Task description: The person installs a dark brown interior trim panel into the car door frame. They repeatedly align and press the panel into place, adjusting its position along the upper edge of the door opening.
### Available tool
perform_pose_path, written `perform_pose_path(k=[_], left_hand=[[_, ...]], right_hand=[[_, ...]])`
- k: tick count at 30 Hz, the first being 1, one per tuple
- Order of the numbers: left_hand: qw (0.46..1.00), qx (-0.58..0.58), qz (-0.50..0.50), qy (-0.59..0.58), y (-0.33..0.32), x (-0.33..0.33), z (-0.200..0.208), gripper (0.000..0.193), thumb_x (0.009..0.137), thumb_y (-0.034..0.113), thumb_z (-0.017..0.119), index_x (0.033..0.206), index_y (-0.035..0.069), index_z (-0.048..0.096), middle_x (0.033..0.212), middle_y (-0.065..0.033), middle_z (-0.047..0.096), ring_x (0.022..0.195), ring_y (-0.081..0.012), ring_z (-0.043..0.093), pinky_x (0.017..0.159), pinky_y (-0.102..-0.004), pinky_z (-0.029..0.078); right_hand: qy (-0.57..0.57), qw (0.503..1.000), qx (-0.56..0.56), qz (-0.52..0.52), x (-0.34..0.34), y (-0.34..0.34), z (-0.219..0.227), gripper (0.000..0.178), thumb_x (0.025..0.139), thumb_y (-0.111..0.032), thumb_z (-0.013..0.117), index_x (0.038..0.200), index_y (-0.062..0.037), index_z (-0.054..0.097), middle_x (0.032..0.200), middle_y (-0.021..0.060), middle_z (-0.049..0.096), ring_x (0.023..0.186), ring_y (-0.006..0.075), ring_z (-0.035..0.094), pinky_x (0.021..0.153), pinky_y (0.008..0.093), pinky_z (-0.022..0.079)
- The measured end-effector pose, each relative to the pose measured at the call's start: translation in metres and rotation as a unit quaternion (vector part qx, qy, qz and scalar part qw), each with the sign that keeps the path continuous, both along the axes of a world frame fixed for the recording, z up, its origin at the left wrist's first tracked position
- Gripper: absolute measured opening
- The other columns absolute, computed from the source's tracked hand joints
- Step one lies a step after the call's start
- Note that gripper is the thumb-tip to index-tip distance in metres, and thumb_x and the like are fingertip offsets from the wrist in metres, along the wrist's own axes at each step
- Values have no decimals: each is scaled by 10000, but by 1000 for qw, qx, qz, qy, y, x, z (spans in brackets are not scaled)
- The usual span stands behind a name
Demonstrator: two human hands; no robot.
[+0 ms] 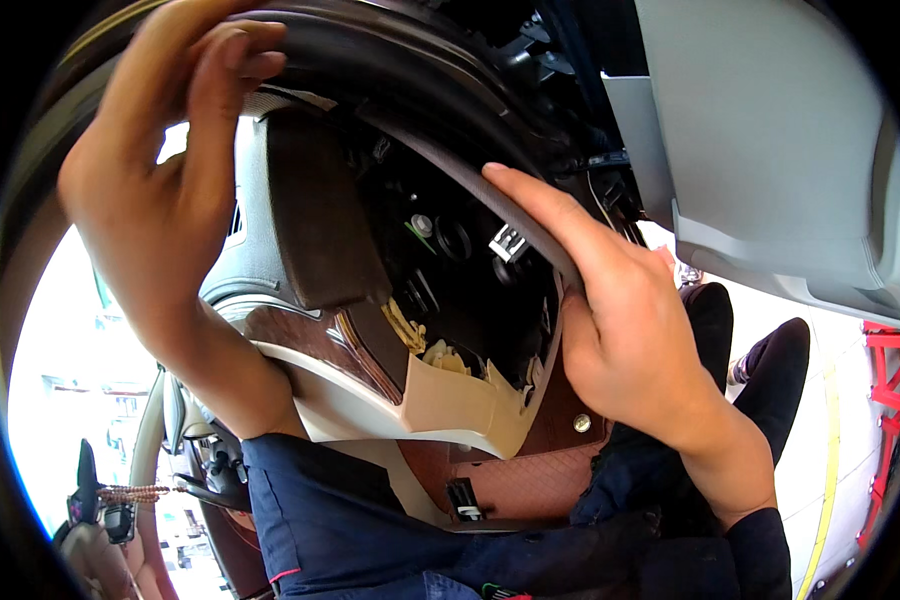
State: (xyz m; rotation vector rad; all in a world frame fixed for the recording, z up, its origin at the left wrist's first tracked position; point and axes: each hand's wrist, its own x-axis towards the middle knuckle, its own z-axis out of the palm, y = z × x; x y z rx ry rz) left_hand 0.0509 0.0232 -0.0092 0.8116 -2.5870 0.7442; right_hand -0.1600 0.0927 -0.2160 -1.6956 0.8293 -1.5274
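Observation:
My right hand (625, 325) is closed round a dark, textured door seal strip (440, 160) that curves along a car's door opening. Its fingers lie over the outer side and the thumb is on the inner side. Raised at the upper left, my left hand (160, 160) has its fingertips bent in near the dark door frame (370, 50). Whatever those fingers hold, if anything, is hidden. Between my hands lies a dark cavity with a white connector (508, 243) and wiring parts. Beside it are a dark brown panel (320, 210) and a broken-edged beige trim piece (455, 400).
A grey padded panel (770, 130) fills the upper right. Wood-look trim (290, 345) crosses the dashboard on the left. Below are a brown quilted floor mat (525, 490) and a string of beads (135, 493). A red metal stand (888, 400) rises beyond a yellow floor line (830, 450).

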Motion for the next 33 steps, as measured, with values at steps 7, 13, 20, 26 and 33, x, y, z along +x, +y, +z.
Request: perform_pose_path(k=[7, 13, 20, 26, 33], left_hand=[[973, -123, -103, 164, 13, 34, -3, 275, 1044, 116, 530, 1241, -18, 666, 1005, -167, 740, 910, -213, 700, 791, -304, 564], [958, -161, -124, 204, 3, 29, -24, 293, 1034, 104, 485, 1225, -61, 633, 918, -165, 707, 790, -204, 631, 704, -309, 517], [949, -177, -140, 222, 1, 26, -35, 318, 1022, 90, 433, 1205, -112, 595, 816, -163, 668, 651, -194, 551, 601, -314, 463], [948, -177, -158, 212, 12, 24, -29, 342, 1011, 78, 388, 1189, -156, 562, 729, -162, 635, 532, -185, 482, 513, -319, 416], [950, -154, -192, 192, 18, 12, -15, 371, 1002, 66, 343, 1173, -202, 535, 634, -161, 597, 411, -174, 407, 422, -320, 358]], right_hand=[[22, 999, -1, 37, -13, -4, 8, 804, 685, 191, 394, 1447, -22, 538, 1372, 235, 618, 1246, 399, 630, 1080, 391, 463], [14, 999, -23, -30, 1, 8, 21, 771, 723, 186, 389, 1455, -10, 530, 1352, 259, 624, 1225, 384, 651, 1070, 371, 461], [34, 999, -2, -36, 14, 14, 15, 814, 688, 186, 398, 1470, -10, 517, 1353, 268, 615, 1219, 389, 644, 1045, 374, 471], [30, 998, -21, -52, 19, 16, 15, 808, 675, 191, 407, 1458, 22, 510, 1385, 275, 590, 1283, 406, 597, 1101, 382, 431], [39, 997, -22, -57, 24, 27, 17, 847, 635, 241, 401, 1454, 50, 497, 1427, 295, 549, 1336, 446, 539, 1136, 389, 401]])
